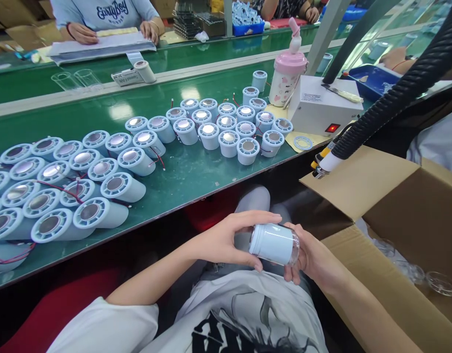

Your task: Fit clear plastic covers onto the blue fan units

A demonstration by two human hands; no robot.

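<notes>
A pale blue cylinder [274,243] is held low over the lap, nearest the camera, between both hands and off the bench [181,176]. It is gripped from the left by the left hand [229,238], whose fingers are curled over its top and capped end, and cupped from the right by the right hand [314,257], whose palm is closed around its clear end. Its long axis lies roughly level, left to right, from one palm to the other, so neither hand is nearer. On the bench further off, rows of like cylinders [100,171] are laid on their sides at the left and stood upright [229,125] toward the middle. An open cardboard box [406,215] is seen at the right.
</notes>
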